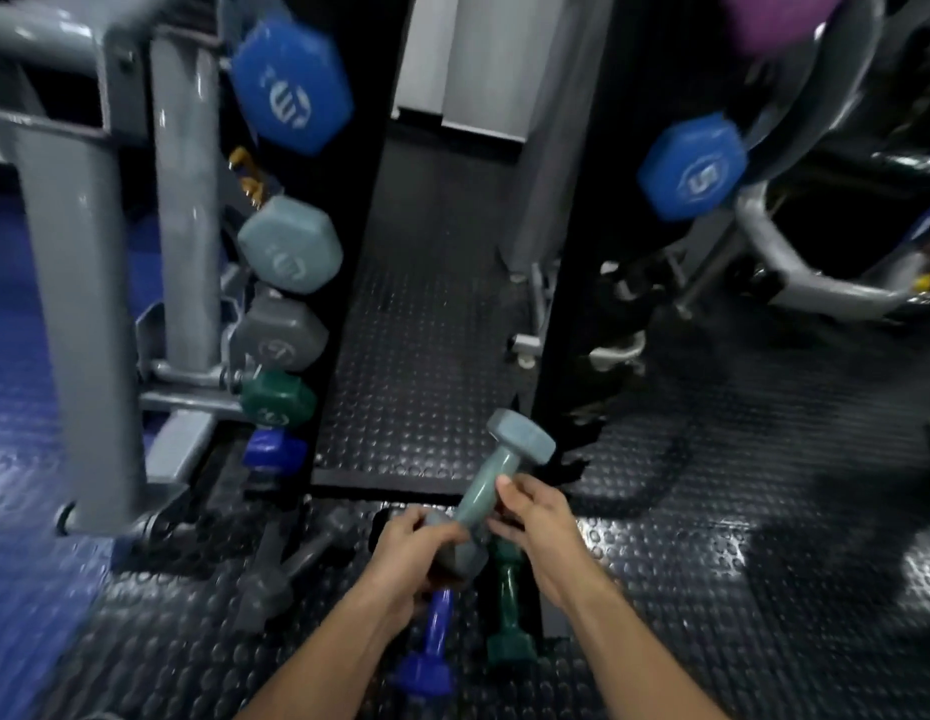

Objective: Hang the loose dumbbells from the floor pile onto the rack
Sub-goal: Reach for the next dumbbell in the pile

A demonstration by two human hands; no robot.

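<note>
Both hands hold a pale teal dumbbell (496, 472) above the floor, tilted with one head up and to the right. My left hand (416, 548) grips its lower head. My right hand (535, 522) pinches its handle. Under my hands lie a blue dumbbell (431, 646), a dark green dumbbell (507, 610) and grey dumbbells (291, 558) on the floor. The rack (184, 210) stands at left with a column of dumbbells hung on it: blue (291, 85), pale teal (291, 244), grey (283, 332), green (278, 400) and small blue (273, 449).
A black upright post (572, 252) stands right of centre, with a blue dumbbell head (694, 166) on the rack side at upper right. Grey curved machine frames (795, 257) fill the far right. Black studded rubber mat (416, 366) covers the floor; blue flooring (15, 407) lies at left.
</note>
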